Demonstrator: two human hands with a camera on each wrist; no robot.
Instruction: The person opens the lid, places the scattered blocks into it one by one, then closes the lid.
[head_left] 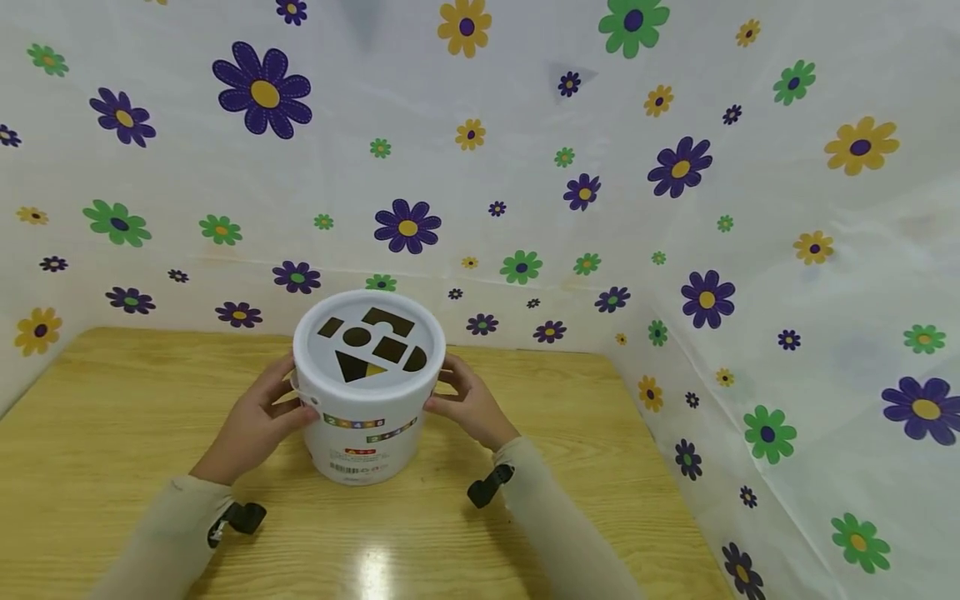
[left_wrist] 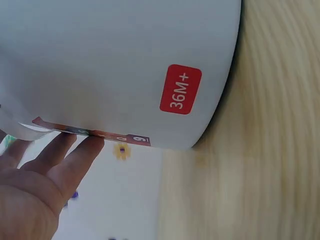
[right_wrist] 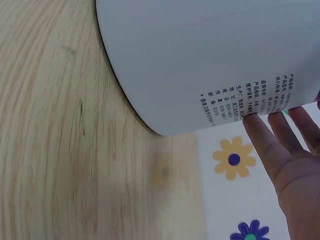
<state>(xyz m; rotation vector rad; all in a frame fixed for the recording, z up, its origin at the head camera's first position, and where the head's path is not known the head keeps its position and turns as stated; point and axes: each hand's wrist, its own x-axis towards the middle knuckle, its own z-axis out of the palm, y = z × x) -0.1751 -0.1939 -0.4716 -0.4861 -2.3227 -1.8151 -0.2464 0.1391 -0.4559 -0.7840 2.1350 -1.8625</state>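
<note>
A white shape-sorter bucket (head_left: pixel 360 457) stands upright on the table. Its white lid (head_left: pixel 362 392) has several dark cut-outs, among them a circle, a triangle and a square; a bit of yellow shows through the triangle. My left hand (head_left: pixel 258 417) holds the bucket's left side, thumb toward the front and fingers around the wall just under the lid. On the opposite side my right hand (head_left: pixel 472 404) grips the wall the same way. Fingertips (left_wrist: pixel 95 144) touch the printed strip in the left wrist view, near a red 36M+ label (left_wrist: pixel 181 89). Small print (right_wrist: pixel 240 102) lies by the right fingers.
The wooden table (head_left: pixel 555 467) runs back to a white sheet (head_left: pixel 517 192) printed with purple, green and yellow flowers, which also hangs along the right side. Each wrist wears a dark strap mount (head_left: pixel 491 486). Part of the bucket's thin handle shows by the left hand.
</note>
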